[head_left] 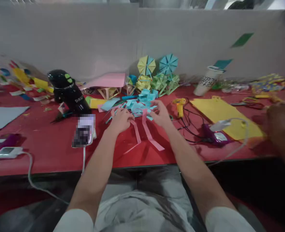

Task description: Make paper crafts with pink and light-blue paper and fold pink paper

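Two folded pink paper strips hang down over the red table. One pink strip (137, 132) trails from my left hand (121, 120), whose fingers are curled and pressed around its upper end. The other pink strip (149, 134) stands beside the fingertips of my right hand (160, 113). That hand's thumb and fingers are apart, and the strip's top lies just left of them. Behind both hands is a pile of light blue paper pieces (142, 102). A thin pink sliver (132, 149) lies below the left strip.
Left are a phone (83, 131) and a black bottle (71, 93). Folded paper ornaments (168, 64) stand behind the pile. To the right are a yellow glue gun (179, 107), cables, a cup (208, 81), yellow sheets (226, 117) and another person's hand (281, 119).
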`<state>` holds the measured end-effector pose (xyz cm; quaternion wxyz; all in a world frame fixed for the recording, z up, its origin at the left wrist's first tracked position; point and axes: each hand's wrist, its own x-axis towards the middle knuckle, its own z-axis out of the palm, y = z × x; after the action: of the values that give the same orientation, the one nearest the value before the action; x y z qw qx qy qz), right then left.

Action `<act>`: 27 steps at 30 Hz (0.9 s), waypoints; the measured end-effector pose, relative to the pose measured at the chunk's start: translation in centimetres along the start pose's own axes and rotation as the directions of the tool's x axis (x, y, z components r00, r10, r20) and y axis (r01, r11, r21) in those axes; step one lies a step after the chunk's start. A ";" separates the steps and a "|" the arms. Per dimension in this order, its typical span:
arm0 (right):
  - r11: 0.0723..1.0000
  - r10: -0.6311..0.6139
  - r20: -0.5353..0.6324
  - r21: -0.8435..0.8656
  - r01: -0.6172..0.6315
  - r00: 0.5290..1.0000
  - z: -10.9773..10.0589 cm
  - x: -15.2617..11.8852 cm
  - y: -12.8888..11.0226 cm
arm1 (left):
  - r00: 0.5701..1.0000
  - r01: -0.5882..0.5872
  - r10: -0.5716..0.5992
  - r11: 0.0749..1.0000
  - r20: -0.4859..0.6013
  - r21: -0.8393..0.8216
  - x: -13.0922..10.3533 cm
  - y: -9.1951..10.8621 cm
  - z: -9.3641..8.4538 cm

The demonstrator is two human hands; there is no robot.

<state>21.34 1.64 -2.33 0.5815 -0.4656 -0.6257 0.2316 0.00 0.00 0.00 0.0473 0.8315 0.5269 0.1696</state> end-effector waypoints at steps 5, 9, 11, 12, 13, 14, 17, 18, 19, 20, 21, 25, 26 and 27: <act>0.993 0.031 0.298 0.101 -0.063 0.954 -1.2 -0.2 -1.4 | 1.000 0.016 -0.016 0.999 0.002 0.045 -0.1 0.6 -0.1; 0.989 0.114 0.718 -0.019 -0.145 0.687 -0.9 -0.9 -2.2 | 1.000 0.002 -0.002 0.996 0.004 0.089 -0.3 1.2 -0.2; 0.993 0.117 0.741 -0.094 -0.071 0.661 -0.3 -1.2 -2.0 | 1.000 -0.019 0.019 0.996 -0.004 0.090 -0.4 1.4 -0.1; 0.991 0.116 0.731 -0.126 -0.034 0.672 0.1 -1.3 -1.8 | 0.999 -0.031 0.032 0.996 -0.014 0.082 -0.4 1.5 0.0; 0.988 0.119 0.717 -0.157 -0.007 0.687 0.4 -1.4 -1.6 | 0.999 -0.043 0.045 0.997 -0.027 0.069 -0.4 1.5 0.2; 0.983 0.127 0.700 -0.186 0.007 0.703 0.7 -1.5 -1.3 | 0.997 -0.058 0.060 0.997 -0.040 0.049 -0.3 1.5 0.4; 0.965 0.163 0.665 -0.260 0.021 0.729 1.4 -1.7 -1.0 | 0.988 -0.129 0.120 0.987 -0.095 -0.098 0.1 1.2 0.9; 0.961 0.170 0.661 -0.275 0.025 0.731 1.5 -1.7 -1.0 | 0.983 -0.154 0.132 0.971 -0.125 -0.182 0.2 1.1 1.1; 0.957 0.175 0.662 -0.289 0.032 0.729 1.6 -1.8 -1.1 | 0.978 -0.169 0.127 0.947 -0.164 -0.274 0.4 0.9 1.2; 0.952 0.181 0.660 -0.304 0.039 0.729 1.6 -1.9 -1.3 | 0.973 -0.169 0.097 0.914 -0.208 -0.369 0.6 0.6 1.3; 0.945 0.191 0.657 -0.325 0.046 0.729 1.7 -1.9 -1.4 | 0.969 -0.150 0.037 0.875 -0.246 -0.461 0.8 0.4 1.4; 0.908 0.228 0.637 -0.412 0.075 0.736 1.8 -2.0 -2.1 | 0.932 0.038 -0.305 0.621 -0.197 -0.783 1.5 -0.6 1.3; 0.902 0.230 0.634 -0.424 0.083 0.739 1.8 -2.0 -2.2 | 0.916 0.092 -0.374 0.546 -0.145 -0.833 1.5 -0.7 1.3; 0.896 0.232 0.633 -0.435 0.092 0.738 1.8 -2.0 -2.3 | 0.899 0.141 -0.428 0.478 -0.090 -0.867 1.6 -0.9 1.2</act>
<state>18.69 -0.74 -1.83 0.1872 -0.4930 -0.8094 0.2586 0.27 1.90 -0.99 0.3911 0.5675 0.5111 0.5135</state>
